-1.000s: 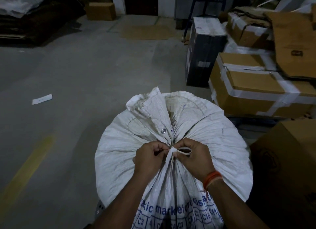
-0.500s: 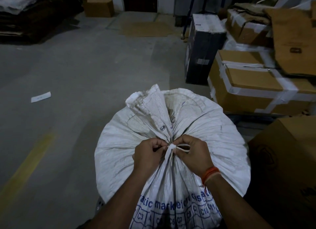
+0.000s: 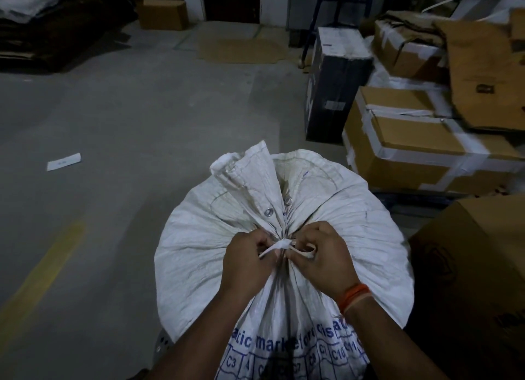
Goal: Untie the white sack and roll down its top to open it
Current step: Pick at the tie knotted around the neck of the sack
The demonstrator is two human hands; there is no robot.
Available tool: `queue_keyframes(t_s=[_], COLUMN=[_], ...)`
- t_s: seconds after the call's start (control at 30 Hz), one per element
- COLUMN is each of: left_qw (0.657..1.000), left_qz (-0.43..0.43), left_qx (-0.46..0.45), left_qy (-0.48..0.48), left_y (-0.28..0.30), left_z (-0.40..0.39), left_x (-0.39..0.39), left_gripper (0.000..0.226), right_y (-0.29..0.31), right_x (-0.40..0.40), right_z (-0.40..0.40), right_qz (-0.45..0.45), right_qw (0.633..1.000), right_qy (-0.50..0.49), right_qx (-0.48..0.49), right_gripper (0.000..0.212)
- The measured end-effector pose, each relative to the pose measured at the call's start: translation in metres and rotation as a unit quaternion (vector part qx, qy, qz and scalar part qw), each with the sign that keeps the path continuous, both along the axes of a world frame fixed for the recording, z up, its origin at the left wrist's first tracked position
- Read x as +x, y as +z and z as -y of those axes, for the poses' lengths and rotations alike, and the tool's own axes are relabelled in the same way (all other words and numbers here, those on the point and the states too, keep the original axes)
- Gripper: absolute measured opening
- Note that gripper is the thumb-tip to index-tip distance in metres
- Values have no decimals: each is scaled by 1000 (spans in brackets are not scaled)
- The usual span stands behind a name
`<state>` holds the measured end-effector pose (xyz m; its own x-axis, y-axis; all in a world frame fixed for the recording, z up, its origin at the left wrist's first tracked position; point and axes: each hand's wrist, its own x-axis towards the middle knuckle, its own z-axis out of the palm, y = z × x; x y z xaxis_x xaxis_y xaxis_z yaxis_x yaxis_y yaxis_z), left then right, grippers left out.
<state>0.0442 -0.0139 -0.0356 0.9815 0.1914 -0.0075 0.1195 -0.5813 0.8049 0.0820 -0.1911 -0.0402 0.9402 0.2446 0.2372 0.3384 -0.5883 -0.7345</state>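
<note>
A full white woven sack (image 3: 196, 254) with blue print stands upright right below me. Its gathered neck (image 3: 250, 178) sticks up and away, with metal eyelets on it, bound by a white strap tie (image 3: 284, 244) knotted at the middle. My left hand (image 3: 247, 261) pinches the strap end on the left of the knot. On the knot's right side my right hand (image 3: 324, 259), with an orange wristband, pinches the strap loop. Both hands rest against the sack's top.
Taped cardboard boxes (image 3: 412, 149) and a black box (image 3: 332, 87) are stacked at the right, with another carton (image 3: 477, 254) close at the near right. Bare concrete floor (image 3: 127, 118) lies left, with a yellow line (image 3: 42, 269) and a paper scrap (image 3: 64, 161).
My hands have shifted slightly on the knot; the strap end now shows pulled out to the left and the loop to the right. The sack stays in place.
</note>
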Motion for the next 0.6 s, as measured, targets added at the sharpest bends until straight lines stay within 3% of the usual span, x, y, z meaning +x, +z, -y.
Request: queue_keyframes(t_s=[0.2,0.27,0.37,0.43,0.6], left_qw=[999,999,999,999,999], left_qz=[-46,-48,-42,-41,-30], left_qx=[-28,-16,-12,-20,-17], left_qy=[-9,-15,-16,-23,-27], left_y=[-4,-6,-6,-4,-5], left_z=[-5,-5,-5,-5,-2], left_x=[0,1,0,-1,-3], left_gripper=[22,19,17,14,12], right_y=[13,20,22,18,13], right_x=[-20,-23,-20,-16,-15], right_z=[33,39,42,44,37], right_qz=[-49,-64,-23,-2,-47], right_qw=[992,991,997,996,995], right_qy=[110,113,37,-2,-5], right_qx=[-26,-24,-57,-92,-88], right_gripper=[15,36,65,57,29])
